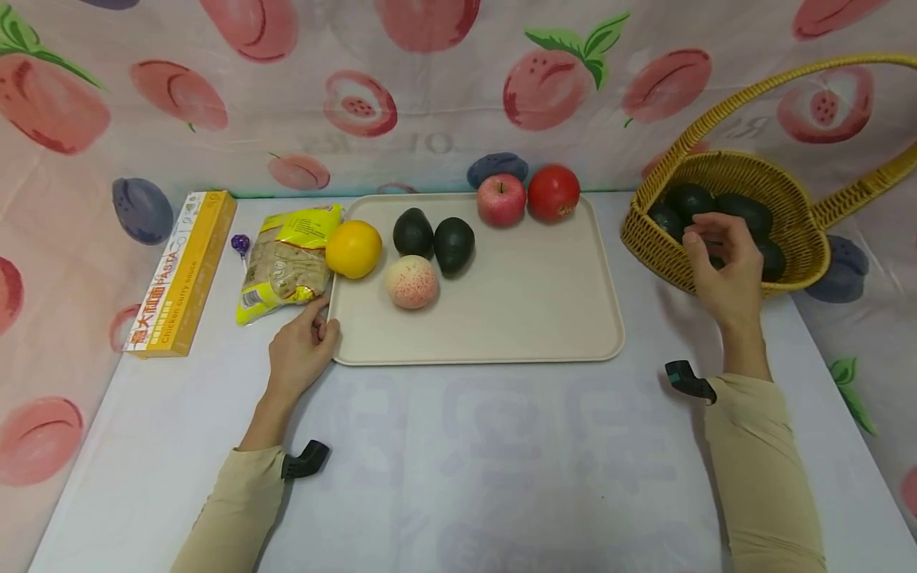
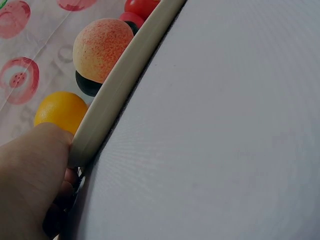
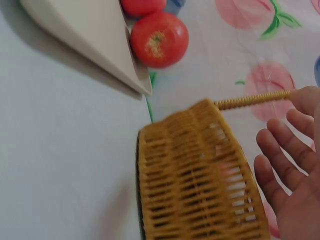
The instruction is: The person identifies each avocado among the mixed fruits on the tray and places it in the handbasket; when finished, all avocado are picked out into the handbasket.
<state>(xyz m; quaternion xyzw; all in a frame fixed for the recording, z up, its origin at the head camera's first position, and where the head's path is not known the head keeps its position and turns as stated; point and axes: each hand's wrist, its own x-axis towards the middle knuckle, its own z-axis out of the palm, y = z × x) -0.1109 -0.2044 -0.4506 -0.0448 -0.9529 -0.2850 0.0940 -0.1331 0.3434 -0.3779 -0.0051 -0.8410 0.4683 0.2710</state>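
My left hand [image 1: 299, 354] grips the left rim of a beige tray [image 1: 530, 318]; in the left wrist view the thumb lies along the rim and fingertips show below it. On the tray sit two avocados [image 1: 454, 246], a peach [image 1: 411, 282], a yellow orange-like fruit [image 1: 354, 249], an apple [image 1: 501, 200] and a round red fruit [image 1: 554, 193]. At the right, my right hand [image 1: 729, 263] hovers over a wicker basket [image 1: 662, 259] holding several avocados [image 1: 745, 213]. Its fingers [image 3: 287, 150] are loosely bent, with nothing seen between them.
Left of the tray lie a yellow noodle packet [image 1: 290, 263], a purple-wrapped lollipop [image 1: 240, 244] and a pasta box [image 1: 181, 274]. The basket's tall handle [image 1: 723, 103] arches behind the right hand. A fruit-print cloth [image 1: 444, 95] hangs along the table's back.
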